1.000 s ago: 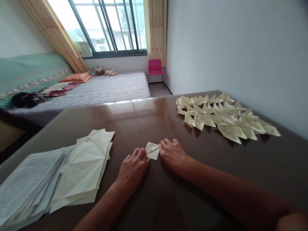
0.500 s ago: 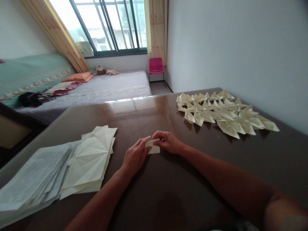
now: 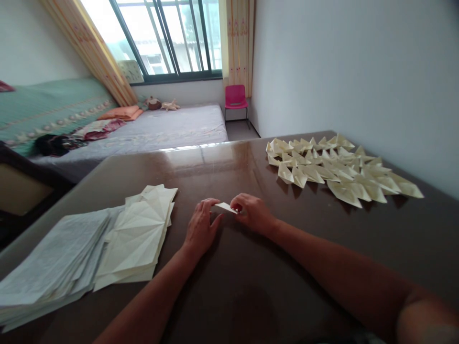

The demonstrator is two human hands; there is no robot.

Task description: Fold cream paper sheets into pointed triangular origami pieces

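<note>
Here, folded paper point(image 3: 225, 207) mid-table point(image 3: 251, 296), bare wood around.

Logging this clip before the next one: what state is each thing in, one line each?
small folded paper: lifted off the table, pinched at both ends
left hand: gripping the paper's left end
right hand: gripping its right end
folded paper boats: finished, spread out
paper stack: flat, top sheets creased
</note>
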